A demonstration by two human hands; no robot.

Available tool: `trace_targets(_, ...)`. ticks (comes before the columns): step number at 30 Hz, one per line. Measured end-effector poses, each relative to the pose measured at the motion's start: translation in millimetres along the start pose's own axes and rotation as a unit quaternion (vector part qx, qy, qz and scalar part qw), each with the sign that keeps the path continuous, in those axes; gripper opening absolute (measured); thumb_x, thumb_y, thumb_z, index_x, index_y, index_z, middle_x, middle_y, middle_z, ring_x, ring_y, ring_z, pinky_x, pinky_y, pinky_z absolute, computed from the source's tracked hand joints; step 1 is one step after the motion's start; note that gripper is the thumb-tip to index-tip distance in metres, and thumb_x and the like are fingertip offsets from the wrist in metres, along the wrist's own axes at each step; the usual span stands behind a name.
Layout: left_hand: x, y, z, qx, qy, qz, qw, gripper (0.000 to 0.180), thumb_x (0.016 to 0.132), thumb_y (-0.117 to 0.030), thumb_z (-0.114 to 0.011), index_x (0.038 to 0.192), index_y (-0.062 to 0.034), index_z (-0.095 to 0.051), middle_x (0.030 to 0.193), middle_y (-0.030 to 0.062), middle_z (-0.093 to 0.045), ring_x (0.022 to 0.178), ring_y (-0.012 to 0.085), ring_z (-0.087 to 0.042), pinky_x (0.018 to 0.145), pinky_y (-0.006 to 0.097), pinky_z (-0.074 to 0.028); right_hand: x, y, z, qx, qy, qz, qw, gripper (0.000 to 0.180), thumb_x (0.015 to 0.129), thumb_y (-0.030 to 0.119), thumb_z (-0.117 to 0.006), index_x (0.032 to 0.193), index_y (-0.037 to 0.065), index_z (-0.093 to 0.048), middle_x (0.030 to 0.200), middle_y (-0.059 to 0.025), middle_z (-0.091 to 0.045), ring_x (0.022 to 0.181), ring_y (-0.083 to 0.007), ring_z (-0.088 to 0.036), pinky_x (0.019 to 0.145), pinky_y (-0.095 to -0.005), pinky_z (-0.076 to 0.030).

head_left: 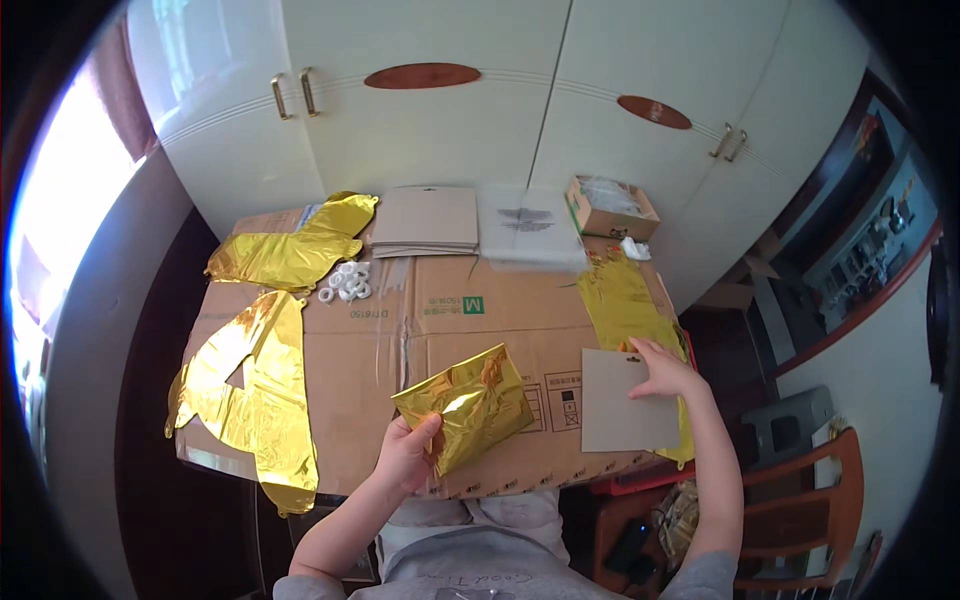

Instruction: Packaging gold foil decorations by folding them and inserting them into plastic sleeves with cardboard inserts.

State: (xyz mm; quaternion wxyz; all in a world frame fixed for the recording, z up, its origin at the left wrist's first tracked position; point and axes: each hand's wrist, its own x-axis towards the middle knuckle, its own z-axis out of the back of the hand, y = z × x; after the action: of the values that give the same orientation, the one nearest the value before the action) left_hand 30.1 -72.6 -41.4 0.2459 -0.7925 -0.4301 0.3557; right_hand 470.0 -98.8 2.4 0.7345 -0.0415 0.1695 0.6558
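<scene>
My left hand (408,450) is closed on the lower left edge of a folded gold foil balloon (478,405), lifted over the front of the cardboard-covered table. The foil is a flat, creased packet. On the right, my right hand (668,372) rests over the upper right part of a grey cardboard card (622,420) with a hanging slot, thumb and fingers apart. The card lies flat, partly on a spread gold foil balloon (628,300). Two more flat gold foil balloons, one A-shaped (280,390) and one creased (290,255), lie at the left.
At the back are a stack of grey cards (425,220), clear plastic bags (530,230) and an open box (612,207). White ribbon rolls (348,282) sit beside the creased balloon. White cabinets (420,130) stand behind; a wooden chair (810,510) is at the right.
</scene>
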Motion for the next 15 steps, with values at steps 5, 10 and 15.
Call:
trace_targets(5, 3, 7, 14, -0.069, -0.030, 0.017, 0.997, 0.007, 0.096, -0.011, -0.060, 0.103, -0.0107, -0.061, 0.099, 0.0000, -0.063, 0.086, 0.0113, -0.058, 0.074, 0.031, -0.051, 14, -6, 2, 0.015, -0.008, -0.003, 1.000, 0.089, 0.066, 0.037, -0.086, 0.139, 0.007, -0.045, 0.138, -0.0170, -0.049, 0.130, -0.0347, -0.044, 0.108, -0.0423, -0.037)
trace_targets(10, -12, 6, 14, -0.115, -0.037, -0.036, 0.992, 0.019, 0.099, -0.012, -0.056, 0.117, -0.0081, -0.056, 0.116, 0.0052, -0.063, 0.109, 0.0204, -0.061, 0.094, 0.043, -0.052, 19, -13, 6, 0.192, 0.051, -0.058, 0.978, 0.045, 0.083, 0.024, -0.073, 0.119, 0.002, -0.057, 0.103, -0.0120, -0.067, 0.094, -0.0232, -0.064, 0.081, -0.0357, -0.049)
trace_targets(15, -24, 2, 0, -0.177, -0.039, -0.042, 0.983, 0.028, 0.099, -0.012, -0.054, 0.127, -0.0078, -0.050, 0.127, 0.0071, -0.058, 0.115, 0.0233, -0.059, 0.098, 0.045, -0.051, -2, 44, -31, 0.464, -0.065, -0.029, 0.883, 0.008, 0.095, 0.008, -0.057, 0.102, 0.004, -0.056, 0.093, -0.0022, -0.062, 0.081, -0.0094, -0.057, 0.072, -0.0263, -0.048)
